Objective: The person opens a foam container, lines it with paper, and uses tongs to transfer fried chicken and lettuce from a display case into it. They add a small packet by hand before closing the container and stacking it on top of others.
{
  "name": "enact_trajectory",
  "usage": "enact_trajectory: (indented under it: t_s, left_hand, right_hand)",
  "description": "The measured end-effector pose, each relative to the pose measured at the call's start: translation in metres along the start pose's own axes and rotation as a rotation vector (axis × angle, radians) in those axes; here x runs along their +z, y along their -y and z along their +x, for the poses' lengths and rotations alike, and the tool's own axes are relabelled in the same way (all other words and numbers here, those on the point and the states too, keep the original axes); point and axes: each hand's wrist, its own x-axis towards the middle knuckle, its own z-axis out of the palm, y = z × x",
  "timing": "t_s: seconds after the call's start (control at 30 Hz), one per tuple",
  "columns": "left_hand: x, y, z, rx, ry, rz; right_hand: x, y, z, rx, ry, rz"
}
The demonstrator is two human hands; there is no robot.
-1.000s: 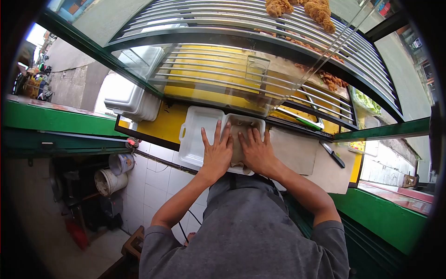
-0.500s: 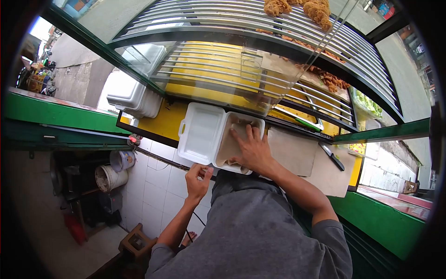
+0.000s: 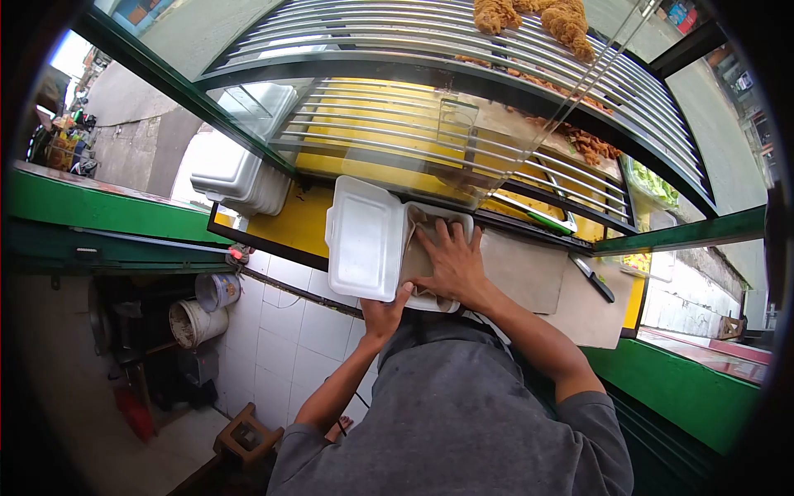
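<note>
A white foam takeaway box lies open on the counter before me, its lid on the left and partly raised. Brown paper lines the base. Inside it, my right hand presses the paper down with fingers spread. My left hand grips the near edge of the box by the hinge, thumb on top; its other fingers are hidden under the lid. Flat sheets of brown paper lie to the right of the box.
A knife with a black handle rests on the paper at right. Stacked foam boxes stand at left. Beyond the counter is a glass case with metal racks, fried chicken on top. Green-handled tongs lie inside, near lettuce.
My left hand has moved right and up to the box's near edge and taken hold there. The lid has tilted up and shifted slightly right. My right hand stays on the paper.
</note>
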Motion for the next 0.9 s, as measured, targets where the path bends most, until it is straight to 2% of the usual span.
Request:
enact_trajectory:
  t_s: [0.03,0.13,0.23,0.33,0.43,0.53,0.63,0.67,0.73,0.83,0.9]
  left_hand:
    - [0.001,0.000,0.001,0.080,-0.027,0.049]
    - [-0.002,-0.007,0.004,-0.014,0.127,-0.026]
    - [-0.004,-0.010,0.004,-0.445,0.243,-0.311]
    - [-0.005,-0.005,-0.002,-0.498,0.256,-0.333]
    - [-0.013,-0.006,-0.010,-0.443,0.226,-0.194]
    - [-0.020,0.003,-0.023,-0.593,0.197,-0.180]
    - [-0.030,0.031,-0.035,-0.496,0.234,-0.125]
    - [-0.035,0.039,-0.035,-0.644,0.258,-0.190]
    - [-0.048,0.031,-0.035,-0.512,0.360,0.001]
    - [-0.055,0.031,-0.030,-0.455,0.442,0.144]
    - [-0.054,0.030,-0.027,-0.518,0.417,0.009]
  right_hand:
    - [0.002,-0.002,-0.002,-0.016,-0.031,-0.005]
    - [-0.002,-0.005,-0.005,-0.036,-0.056,0.032]
    - [-0.005,-0.004,-0.006,-0.031,-0.053,0.059]
    - [-0.003,-0.005,-0.005,-0.035,-0.053,0.065]
    - [-0.010,-0.002,-0.010,-0.083,-0.104,0.129]
    - [-0.019,-0.009,-0.018,-0.164,-0.224,0.354]
    - [-0.032,-0.029,-0.029,-0.113,-0.424,0.413]
    - [-0.033,-0.041,-0.030,-0.041,-0.483,0.400]
    - [-0.034,-0.074,-0.031,0.100,-0.555,0.261]
    - [-0.035,-0.120,-0.031,0.327,-0.566,-0.044]
    - [-0.048,-0.138,-0.028,0.421,-0.382,-0.045]
